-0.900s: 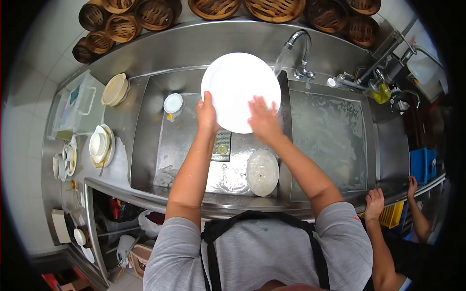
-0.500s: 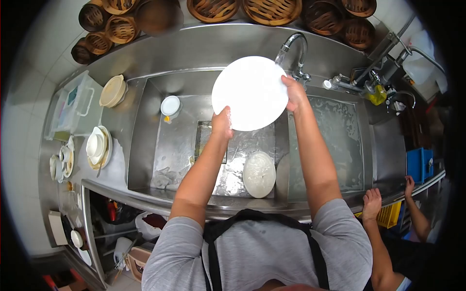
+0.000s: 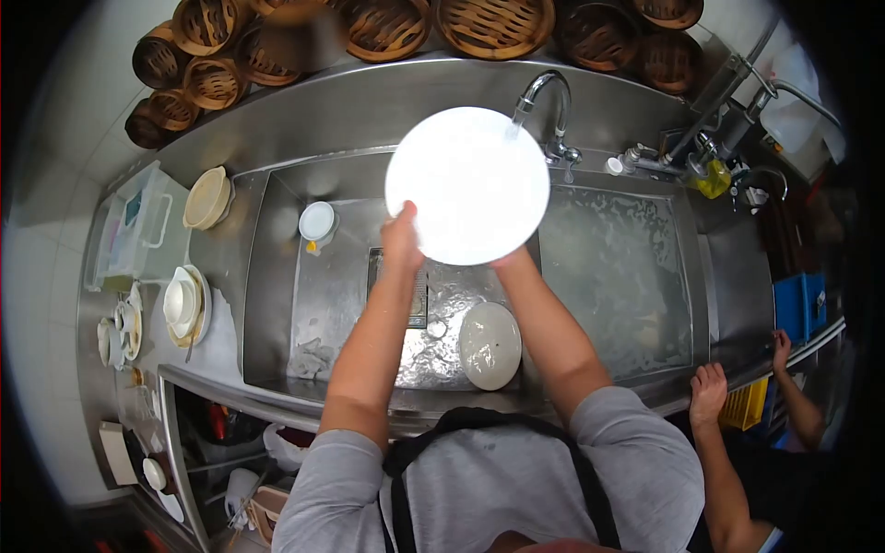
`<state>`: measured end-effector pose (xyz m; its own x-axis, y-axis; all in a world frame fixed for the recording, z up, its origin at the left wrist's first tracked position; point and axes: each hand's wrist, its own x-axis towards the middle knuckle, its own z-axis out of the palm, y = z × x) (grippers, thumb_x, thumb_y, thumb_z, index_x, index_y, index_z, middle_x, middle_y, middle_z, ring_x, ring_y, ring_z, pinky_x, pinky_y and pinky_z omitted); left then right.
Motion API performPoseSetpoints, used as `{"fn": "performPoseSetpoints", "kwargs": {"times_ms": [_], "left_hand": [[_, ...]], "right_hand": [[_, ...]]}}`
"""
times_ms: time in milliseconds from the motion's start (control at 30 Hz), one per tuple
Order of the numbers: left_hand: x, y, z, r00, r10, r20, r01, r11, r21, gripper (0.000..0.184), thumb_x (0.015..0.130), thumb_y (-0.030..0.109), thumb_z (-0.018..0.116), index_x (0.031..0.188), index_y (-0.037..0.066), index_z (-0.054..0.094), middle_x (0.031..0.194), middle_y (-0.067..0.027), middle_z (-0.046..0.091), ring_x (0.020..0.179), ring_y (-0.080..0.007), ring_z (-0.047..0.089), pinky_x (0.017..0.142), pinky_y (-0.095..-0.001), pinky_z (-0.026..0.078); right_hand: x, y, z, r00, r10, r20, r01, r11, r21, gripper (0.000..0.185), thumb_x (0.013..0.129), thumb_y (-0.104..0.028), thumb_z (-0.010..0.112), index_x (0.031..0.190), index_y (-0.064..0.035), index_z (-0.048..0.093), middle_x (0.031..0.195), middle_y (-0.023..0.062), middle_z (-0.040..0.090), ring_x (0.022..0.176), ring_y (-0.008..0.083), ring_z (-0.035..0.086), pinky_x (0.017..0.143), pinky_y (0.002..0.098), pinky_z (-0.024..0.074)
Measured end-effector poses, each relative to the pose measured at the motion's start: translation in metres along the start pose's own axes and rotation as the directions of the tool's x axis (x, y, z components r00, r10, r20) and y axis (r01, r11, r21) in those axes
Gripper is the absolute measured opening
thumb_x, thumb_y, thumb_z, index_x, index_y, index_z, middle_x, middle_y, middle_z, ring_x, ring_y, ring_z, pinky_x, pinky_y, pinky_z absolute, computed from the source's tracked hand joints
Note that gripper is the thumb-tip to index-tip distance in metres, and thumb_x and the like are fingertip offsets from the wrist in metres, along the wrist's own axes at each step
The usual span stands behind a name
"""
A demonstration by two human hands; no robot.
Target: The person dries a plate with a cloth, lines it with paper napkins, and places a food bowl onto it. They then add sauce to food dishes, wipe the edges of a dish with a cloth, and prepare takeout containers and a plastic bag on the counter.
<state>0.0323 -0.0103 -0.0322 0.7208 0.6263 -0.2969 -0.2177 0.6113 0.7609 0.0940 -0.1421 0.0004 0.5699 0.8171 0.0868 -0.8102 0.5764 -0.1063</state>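
A large white plate (image 3: 470, 189) is held up over the sink, its upper right part beneath the running faucet (image 3: 551, 111). My left hand (image 3: 402, 241) grips its lower left rim, thumb on top. At the bottom edge my right hand (image 3: 513, 260) holds the plate from below; most of its fingers are hidden behind it. Below the plate, a white oval dish (image 3: 490, 347) lies on the wet sink floor. Farther left in the same basin (image 3: 355, 355) is a small white bowl (image 3: 317, 221) with a yellow scrap beside it.
Water fills the right basin (image 3: 613, 276). Stacked dishes (image 3: 187, 304) and a clear plastic bin (image 3: 143, 226) stand on the left counter. Bamboo steamers (image 3: 387, 26) line the back ledge. Another person's hands (image 3: 708, 392) rest at the sink's right front edge.
The plate has shifted slightly left and come under the water stream. My right hand has moved from its right rim down to the bottom edge.
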Motion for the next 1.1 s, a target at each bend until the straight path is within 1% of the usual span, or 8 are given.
{"fn": "performPoseSetpoints", "kwargs": {"times_ms": [133,200,267,467,600,767,933,1100], "left_hand": [[-0.004,0.040,-0.008,0.960,0.270,-0.080,-0.241,0.935,0.259,0.029,0.081,0.010,0.048,0.105,-0.005,0.045,0.095,-0.0169,0.056,0.079,-0.0227,0.057,0.070,-0.0323,0.047],[-0.013,0.056,-0.014,0.906,0.420,-0.061,-0.332,0.791,0.514,0.027,0.080,0.011,0.050,0.101,-0.004,0.048,0.091,-0.0144,0.057,0.075,-0.0190,0.057,0.065,-0.0307,0.047],[-0.025,0.071,-0.023,0.863,0.505,0.019,-0.350,0.569,0.744,0.021,0.078,0.012,0.052,0.094,-0.002,0.053,0.079,-0.0104,0.058,0.068,-0.0144,0.054,0.060,-0.0274,0.043],[-0.087,0.103,-0.060,0.810,0.578,0.095,-0.355,0.355,0.865,0.018,0.077,0.012,0.052,0.091,0.001,0.057,0.074,-0.0135,0.058,0.065,-0.0185,0.056,0.061,-0.0282,0.043],[-0.136,0.122,-0.096,0.687,0.695,0.214,-0.430,0.151,0.890,0.016,0.076,0.009,0.054,0.089,0.002,0.058,0.080,-0.0153,0.059,0.071,-0.0264,0.058,0.063,-0.0297,0.044],[-0.226,0.153,-0.137,0.520,0.829,0.206,-0.383,0.011,0.924,0.014,0.073,0.007,0.056,0.087,0.003,0.058,0.083,-0.0143,0.059,0.077,-0.0287,0.058,0.067,-0.0310,0.045],[-0.361,0.183,-0.180,0.375,0.921,0.102,-0.332,0.031,0.943,0.014,0.073,0.004,0.055,0.086,0.003,0.058,0.082,-0.0132,0.059,0.075,-0.0261,0.058,0.065,-0.0293,0.045],[-0.522,0.176,-0.203,0.247,0.969,-0.001,-0.118,0.031,0.993,0.014,0.073,0.001,0.055,0.087,0.001,0.058,0.082,-0.0128,0.059,0.074,-0.0247,0.058,0.065,-0.0286,0.045]], "right_hand": [[-0.004,-0.066,-0.045,0.932,0.191,-0.307,-0.259,0.945,-0.199,0.058,0.084,-0.046,0.034,0.122,-0.0024,0.036,0.115,0.0170,0.045,0.104,0.0320,0.045,0.086,0.0445,0.0374],[0.005,-0.100,-0.046,0.588,-0.346,-0.731,-0.164,0.834,-0.526,0.062,0.084,-0.044,0.035,0.128,-0.0030,0.022,0.122,0.0193,0.037,0.106,0.0333,0.042,0.087,0.0459,0.0353],[0.013,-0.130,-0.065,0.493,-0.593,-0.636,0.018,0.738,-0.675,0.065,0.085,-0.044,0.032,0.130,-0.0027,0.011,0.127,0.0201,0.029,0.112,0.0322,0.036,0.091,0.0445,0.0300],[0.046,-0.172,-0.047,0.705,-0.370,-0.605,0.167,0.916,-0.364,0.065,0.083,-0.046,0.027,0.129,-0.0010,0.013,0.125,0.0232,0.028,0.118,0.0304,0.028,0.095,0.0440,0.0219],[0.061,-0.178,-0.012,0.650,-0.391,-0.651,0.277,0.920,-0.276,0.070,0.080,-0.047,0.030,0.129,-0.0004,0.012,0.132,0.0229,0.019,0.123,0.0309,0.022,0.095,0.0458,0.0217],[0.016,-0.152,-0.032,0.769,-0.384,-0.511,0.051,0.834,-0.550,0.082,0.077,-0.049,0.042,0.132,-0.0076,-0.001,0.138,0.0146,0.006,0.122,0.0308,0.025,0.092,0.0487,0.0242],[-0.051,-0.077,-0.038,0.683,-0.484,-0.546,-0.351,0.439,-0.827,0.081,0.074,-0.048,0.051,0.132,-0.0047,0.015,0.132,0.0129,0.022,0.106,0.0315,0.043,0.085,0.0443,0.0344],[-0.034,-0.006,-0.070,0.981,-0.187,-0.049,-0.096,-0.252,-0.963,0.046,0.082,-0.037,0.048,0.106,0.0018,0.052,0.096,0.0125,0.056,0.092,0.0219,0.050,0.086,0.0366,0.0357]]}}
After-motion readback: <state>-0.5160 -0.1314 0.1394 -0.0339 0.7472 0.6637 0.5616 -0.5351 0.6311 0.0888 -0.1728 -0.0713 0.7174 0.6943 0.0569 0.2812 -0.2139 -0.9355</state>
